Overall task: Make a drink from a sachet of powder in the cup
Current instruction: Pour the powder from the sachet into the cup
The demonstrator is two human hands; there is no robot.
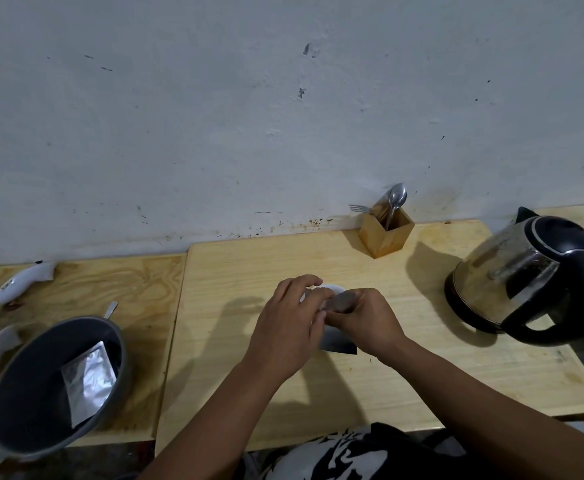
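Both my hands meet over the middle of the wooden table (404, 386). My left hand (288, 327) and my right hand (365, 318) pinch a small silvery-grey sachet (339, 341) between the fingertips, its lower part hanging below my right hand. Just behind my fingers a sliver of the white cup (333, 289) shows; most of it is hidden by my hands. A steel and black kettle (526, 278) stands at the right. A spoon (396, 199) and a fork stick out of a wooden holder (385, 233) by the wall.
A grey bowl (23, 410) at the left holds another silver sachet (87, 379). Two white handled tools (20, 284) lie on the left board. The wall runs along the back edge; the table's front edge is near my body.
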